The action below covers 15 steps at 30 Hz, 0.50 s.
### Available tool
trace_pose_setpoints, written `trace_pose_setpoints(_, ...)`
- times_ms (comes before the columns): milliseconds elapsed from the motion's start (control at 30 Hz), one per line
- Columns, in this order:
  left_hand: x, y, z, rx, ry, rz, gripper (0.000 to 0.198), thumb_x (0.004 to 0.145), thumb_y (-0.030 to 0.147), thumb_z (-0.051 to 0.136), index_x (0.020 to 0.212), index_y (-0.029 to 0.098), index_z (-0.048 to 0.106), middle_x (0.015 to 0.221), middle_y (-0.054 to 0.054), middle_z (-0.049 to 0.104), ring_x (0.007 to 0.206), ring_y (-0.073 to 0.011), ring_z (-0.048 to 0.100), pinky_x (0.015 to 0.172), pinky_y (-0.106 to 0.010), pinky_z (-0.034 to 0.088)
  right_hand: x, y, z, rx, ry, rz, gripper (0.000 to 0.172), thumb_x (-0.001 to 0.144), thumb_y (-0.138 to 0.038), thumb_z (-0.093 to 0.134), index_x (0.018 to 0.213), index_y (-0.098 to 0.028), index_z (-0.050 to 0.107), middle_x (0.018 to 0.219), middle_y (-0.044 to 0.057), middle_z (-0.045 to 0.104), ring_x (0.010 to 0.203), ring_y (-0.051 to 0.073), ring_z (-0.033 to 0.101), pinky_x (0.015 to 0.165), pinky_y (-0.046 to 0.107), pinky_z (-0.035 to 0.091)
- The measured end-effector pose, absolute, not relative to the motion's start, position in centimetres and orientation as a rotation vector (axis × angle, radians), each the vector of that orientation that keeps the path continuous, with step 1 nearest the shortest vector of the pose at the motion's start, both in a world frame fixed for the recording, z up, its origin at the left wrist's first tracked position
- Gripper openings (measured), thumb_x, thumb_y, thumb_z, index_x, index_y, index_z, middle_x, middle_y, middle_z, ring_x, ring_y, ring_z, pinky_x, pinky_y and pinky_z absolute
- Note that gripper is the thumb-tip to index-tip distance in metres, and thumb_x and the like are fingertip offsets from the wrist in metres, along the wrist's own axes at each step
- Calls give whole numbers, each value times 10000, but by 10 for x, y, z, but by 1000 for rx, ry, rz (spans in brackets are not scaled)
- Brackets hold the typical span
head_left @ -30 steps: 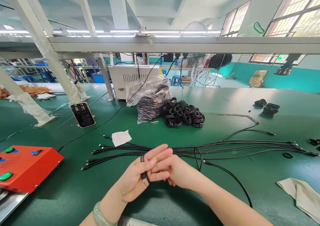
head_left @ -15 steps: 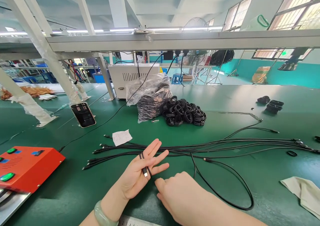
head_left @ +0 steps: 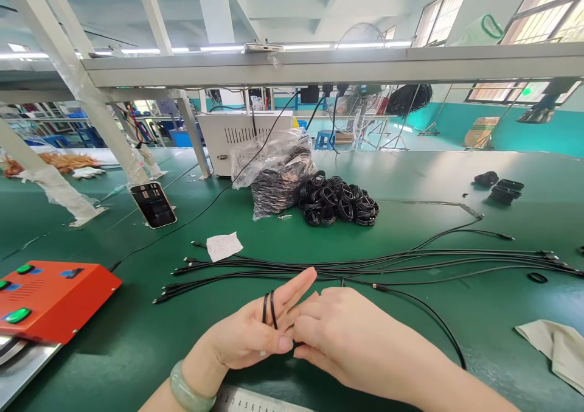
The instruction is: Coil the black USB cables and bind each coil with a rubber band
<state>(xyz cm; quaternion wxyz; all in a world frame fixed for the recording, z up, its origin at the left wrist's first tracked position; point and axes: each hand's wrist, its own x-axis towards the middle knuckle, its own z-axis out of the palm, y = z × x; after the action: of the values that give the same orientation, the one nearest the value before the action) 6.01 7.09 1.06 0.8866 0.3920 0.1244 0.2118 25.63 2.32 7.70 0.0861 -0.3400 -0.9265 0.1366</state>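
My left hand (head_left: 255,333) is held palm up over the green table (head_left: 114,345), fingers stretched forward, with a thin black cable (head_left: 429,317) looped twice round them and the thumb pressed on it. My right hand (head_left: 333,333) is closed against the left fingers, pinching the same cable where it leaves the loops. From there the cable runs right in an arc across the table. Just beyond my hands lie several straight black cables (head_left: 365,263) side by side.
A pile of coiled black cables (head_left: 340,202) and a plastic bag of more (head_left: 274,178) sit further back. An orange box with green buttons (head_left: 50,296) is at left, a phone (head_left: 152,204) leans behind it, a grey cloth (head_left: 554,345) lies at right, a ruler (head_left: 260,400) near me.
My right hand swung down toward me and came back up to the left fingers. A second turn of cable now sits round the left hand, and the loose cable's slack has shortened.
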Motion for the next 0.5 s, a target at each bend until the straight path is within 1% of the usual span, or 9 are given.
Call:
trace_pose_setpoints(67,61,70,12,825,237,429,820,673,-22,696,1382,321,469,1263,-34,648,821,-94,617,742,-167,419,256,24,76,-1002,-2771,407,131,932,-175,506,911,-184,635,920,27,710,845,197,638,677,287,379)
trace_pose_setpoints(167,64,68,12,861,215,412,832,696,-33,679,1403,329,431,1135,-16,698,873,-107,631,761,-171,418,254,23,74,-999,-2777,392,159,945,-196,495,887,-177,641,900,36,710,812,193,632,663,286,376)
trace_pose_setpoints(200,65,68,11,874,210,410,836,701,-38,670,1408,333,421,1150,-15,694,913,-116,637,760,-172,423,253,23,73,-1002,-2776,382,158,943,-197,501,879,-177,644,895,36,710,804,191,631,657,285,372)
trace_pose_setpoints(267,65,68,8,900,202,410,832,707,-41,655,1413,329,414,1270,-29,648,1081,-155,616,799,-184,435,251,21,74,-1013,-2765,361,132,929,-194,529,878,-183,651,908,28,711,805,183,630,648,279,363)
trace_pose_setpoints(300,64,70,7,916,193,419,818,708,-34,654,1411,314,423,1354,-37,596,1195,-182,564,853,-200,435,252,21,74,-1038,-2751,344,112,918,-190,550,882,-191,656,913,21,714,805,177,630,646,275,357)
trace_pose_setpoints(367,57,76,7,953,176,453,754,719,10,659,1401,259,453,1490,-48,459,1380,-227,383,1008,-251,382,258,23,77,-1178,-2699,251,91,894,-177,582,863,-198,665,885,15,719,760,170,626,640,276,338)
trace_pose_setpoints(433,45,86,9,990,179,482,666,756,85,652,1389,194,477,1533,-74,382,1439,-259,257,1123,-322,283,275,33,79,-1431,-2573,63,120,890,-169,582,806,-188,666,790,22,716,657,165,600,634,290,314)
trace_pose_setpoints(467,39,91,12,997,198,463,628,784,134,639,1389,176,476,1521,-101,395,1425,-290,284,1119,-368,309,287,40,80,-1563,-2468,-57,153,897,-173,573,774,-182,663,741,27,708,612,162,577,639,300,306)
trace_pose_setpoints(500,33,96,16,1007,239,441,578,812,164,619,1376,160,493,1483,-135,448,1384,-321,363,1087,-412,363,301,49,79,-1660,-2341,-171,189,911,-197,561,755,-181,665,698,30,700,592,162,560,656,311,304)
